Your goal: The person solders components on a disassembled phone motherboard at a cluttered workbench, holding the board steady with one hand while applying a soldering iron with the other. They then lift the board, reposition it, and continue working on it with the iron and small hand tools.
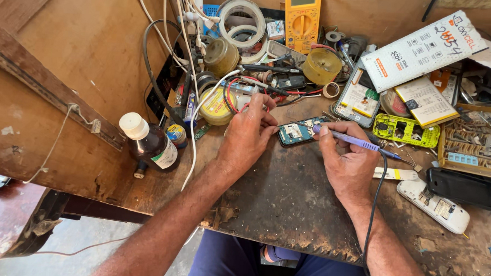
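My right hand (348,160) grips a purple soldering iron (353,140), its tip pointing left onto a small teal circuit board (297,131) lying on the worn workbench (287,202). The iron's black cord (374,212) runs down past my wrist. My left hand (249,134) rests at the board's left end, fingers pinched together near it; whether it holds solder wire I cannot tell.
A brown bottle with a white cap (149,142) stands at left. Yellow tins (218,106), tape rolls (241,21), a yellow multimeter (302,16), a green board (406,130), phone parts (433,205), boxes (424,49) and tangled wires crowd the back and right.
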The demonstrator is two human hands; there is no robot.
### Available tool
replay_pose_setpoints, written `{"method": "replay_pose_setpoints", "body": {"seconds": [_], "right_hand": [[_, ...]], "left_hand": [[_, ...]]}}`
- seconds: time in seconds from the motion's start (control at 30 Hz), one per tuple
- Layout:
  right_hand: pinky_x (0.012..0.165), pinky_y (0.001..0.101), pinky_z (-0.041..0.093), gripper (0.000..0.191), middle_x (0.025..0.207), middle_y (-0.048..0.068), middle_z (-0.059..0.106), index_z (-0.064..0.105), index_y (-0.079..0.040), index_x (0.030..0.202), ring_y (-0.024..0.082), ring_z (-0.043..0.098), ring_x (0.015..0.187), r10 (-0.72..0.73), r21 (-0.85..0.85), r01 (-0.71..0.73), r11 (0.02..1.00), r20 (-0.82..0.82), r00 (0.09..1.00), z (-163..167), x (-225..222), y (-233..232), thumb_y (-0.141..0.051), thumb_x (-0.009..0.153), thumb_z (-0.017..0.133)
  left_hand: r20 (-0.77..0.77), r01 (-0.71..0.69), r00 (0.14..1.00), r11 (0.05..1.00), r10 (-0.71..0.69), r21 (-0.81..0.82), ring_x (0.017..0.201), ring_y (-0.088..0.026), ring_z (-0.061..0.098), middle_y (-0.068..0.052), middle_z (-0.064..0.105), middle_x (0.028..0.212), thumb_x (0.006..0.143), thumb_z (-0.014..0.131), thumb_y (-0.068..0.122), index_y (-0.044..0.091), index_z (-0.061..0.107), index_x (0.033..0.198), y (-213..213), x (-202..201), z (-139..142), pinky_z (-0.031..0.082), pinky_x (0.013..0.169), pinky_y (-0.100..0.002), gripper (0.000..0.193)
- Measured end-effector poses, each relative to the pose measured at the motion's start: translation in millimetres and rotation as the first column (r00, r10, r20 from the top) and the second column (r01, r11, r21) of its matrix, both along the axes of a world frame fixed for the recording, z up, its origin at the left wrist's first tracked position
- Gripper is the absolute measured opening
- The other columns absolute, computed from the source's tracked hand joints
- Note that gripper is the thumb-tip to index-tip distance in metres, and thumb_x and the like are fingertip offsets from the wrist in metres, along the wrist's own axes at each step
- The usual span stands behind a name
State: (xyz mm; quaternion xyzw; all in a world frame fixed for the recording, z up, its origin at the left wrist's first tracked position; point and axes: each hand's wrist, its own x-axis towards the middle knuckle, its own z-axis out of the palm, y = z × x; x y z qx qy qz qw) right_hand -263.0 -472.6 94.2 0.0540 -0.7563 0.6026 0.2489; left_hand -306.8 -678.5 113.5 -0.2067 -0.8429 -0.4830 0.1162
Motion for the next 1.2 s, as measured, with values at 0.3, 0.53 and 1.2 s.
{"method": "replay_pose_setpoints", "body": {"seconds": [0.3, 0.53, 1.2], "right_hand": [[0.076, 0.0219, 0.056, 0.01, 0.096, 0.007, 0.075, 0.07, 0.002, 0.106, 0.008, 0.071, 0.088, 0.019, 0.019, -0.018, 1.0, -0.024, 1.0, -1.4, 1.1, 5.2, -0.006, 0.101, 0.068], [0.077, 0.0213, 0.056, 0.01, 0.096, 0.006, 0.075, 0.069, 0.002, 0.105, 0.007, 0.071, 0.088, 0.031, -0.01, -0.031, 0.999, -0.024, 0.999, -2.7, 1.2, 6.5, -0.007, 0.101, 0.068], [0.075, 0.0217, 0.054, 0.008, 0.091, 0.005, 0.075, 0.071, 0.001, 0.099, 0.007, 0.07, 0.086, 0.058, 0.104, -0.058, 0.993, 0.003, 0.998, 2.0, 5.2, 5.2, -0.007, 0.1, 0.068]], "left_hand": [[0.027, -0.014, 1.0, 1.0, 0.014, 0.006, 0.085, -0.024, 0.079, -0.012, 0.075, 0.088, 0.089, 0.073, -0.002, 0.005, 0.046, 0.117, 5.6, -0.4, -2.6, 0.062, 0.07, -0.035, 0.039], [0.033, -0.006, 0.999, 1.0, 0.005, 0.024, 0.083, -0.023, 0.078, -0.012, 0.074, 0.087, 0.088, 0.074, -0.002, 0.004, 0.044, 0.116, 6.9, -1.1, -4.0, 0.061, 0.069, -0.035, 0.041], [0.013, -0.004, 1.0, 1.0, 0.004, 0.024, 0.084, -0.024, 0.078, -0.012, 0.074, 0.085, 0.088, 0.074, -0.003, 0.003, 0.045, 0.115, 7.3, -3.5, -3.9, 0.061, 0.069, -0.035, 0.04]]}}
